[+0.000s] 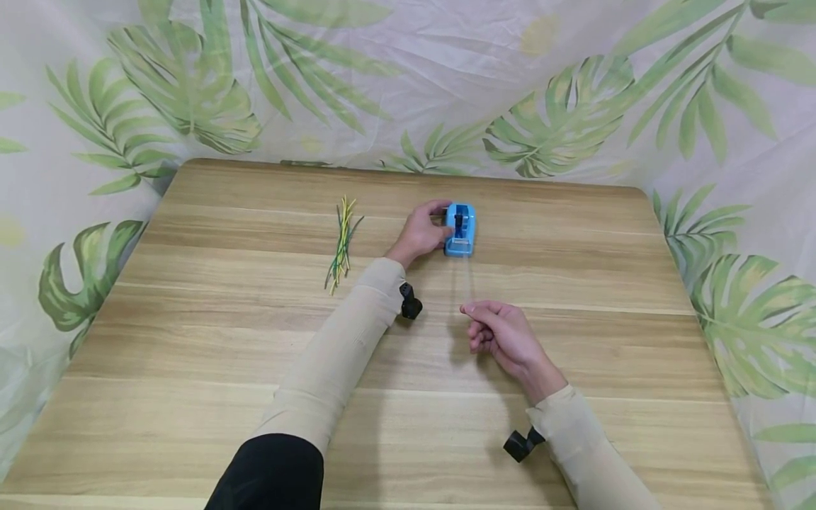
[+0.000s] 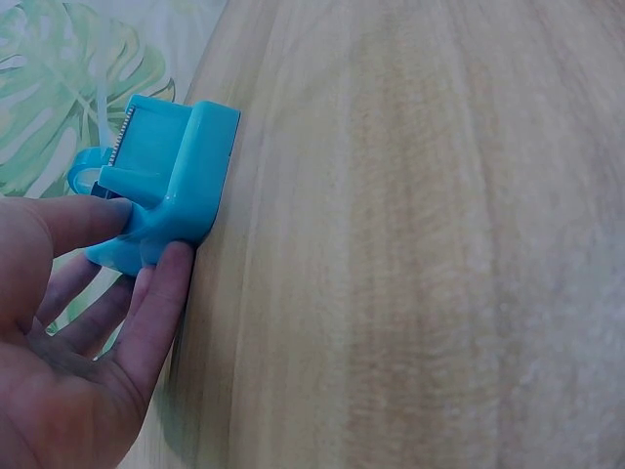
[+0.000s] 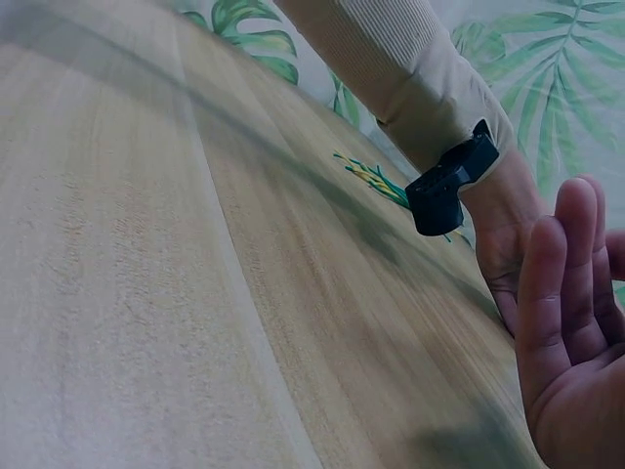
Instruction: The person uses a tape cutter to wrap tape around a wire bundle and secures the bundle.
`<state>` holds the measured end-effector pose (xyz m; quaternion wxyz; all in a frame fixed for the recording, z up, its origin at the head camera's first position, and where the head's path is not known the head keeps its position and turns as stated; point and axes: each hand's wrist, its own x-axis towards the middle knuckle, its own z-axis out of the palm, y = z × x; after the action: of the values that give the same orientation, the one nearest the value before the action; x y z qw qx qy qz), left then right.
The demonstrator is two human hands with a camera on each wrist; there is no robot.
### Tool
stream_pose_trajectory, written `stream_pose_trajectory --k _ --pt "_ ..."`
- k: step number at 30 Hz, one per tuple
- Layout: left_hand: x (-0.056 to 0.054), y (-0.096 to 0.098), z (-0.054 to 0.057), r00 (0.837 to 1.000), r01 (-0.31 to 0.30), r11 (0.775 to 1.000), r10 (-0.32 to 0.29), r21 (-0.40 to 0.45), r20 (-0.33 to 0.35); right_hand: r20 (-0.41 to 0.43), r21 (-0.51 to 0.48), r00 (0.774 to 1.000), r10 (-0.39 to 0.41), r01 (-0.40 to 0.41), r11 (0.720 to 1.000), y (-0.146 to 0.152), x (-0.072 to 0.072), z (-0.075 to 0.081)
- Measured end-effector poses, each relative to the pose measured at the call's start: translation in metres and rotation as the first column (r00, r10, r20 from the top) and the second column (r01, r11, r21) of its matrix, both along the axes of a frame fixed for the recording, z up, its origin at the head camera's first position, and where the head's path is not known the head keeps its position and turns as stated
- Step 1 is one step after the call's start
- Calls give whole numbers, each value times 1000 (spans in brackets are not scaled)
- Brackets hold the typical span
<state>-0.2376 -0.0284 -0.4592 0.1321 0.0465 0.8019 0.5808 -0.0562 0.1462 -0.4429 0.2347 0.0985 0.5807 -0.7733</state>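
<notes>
A blue tape dispenser (image 1: 459, 249) sits on the wooden table, toward its far side. My left hand (image 1: 421, 230) grips it from the left; in the left wrist view the thumb lies on the blue dispenser (image 2: 200, 166) near the toothed cutter, with fingers along its lower side. A clear strip of tape (image 1: 471, 280) stretches from the dispenser toward me. Its near end is pinched between thumb and index finger of my right hand (image 1: 506, 336), above the table. In the right wrist view the other fingers (image 3: 542, 293) show, but the pinch is out of sight.
Left of the dispenser lies a loose bundle of yellow and green twist ties or thin wires (image 1: 345, 241). Small black cameras (image 1: 411, 303) are strapped to both wrists. A leaf-patterned cloth (image 1: 446, 85) hangs behind and beside the wooden table (image 1: 210, 340).
</notes>
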Motion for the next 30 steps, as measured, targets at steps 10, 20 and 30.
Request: stream_pose_trajectory --k 10,20,30 --pt "0 0 2 1000 1 1000 0 -12 21 -2 -18 1000 -3 3 1000 1 3 2" --pt "0 0 0 1000 -2 1000 2 -17 10 -4 -16 1000 5 -6 1000 0 6 4" --pt "1 0 1 1000 3 1000 -3 -16 0 0 10 1000 14 -14 1000 1 13 1"
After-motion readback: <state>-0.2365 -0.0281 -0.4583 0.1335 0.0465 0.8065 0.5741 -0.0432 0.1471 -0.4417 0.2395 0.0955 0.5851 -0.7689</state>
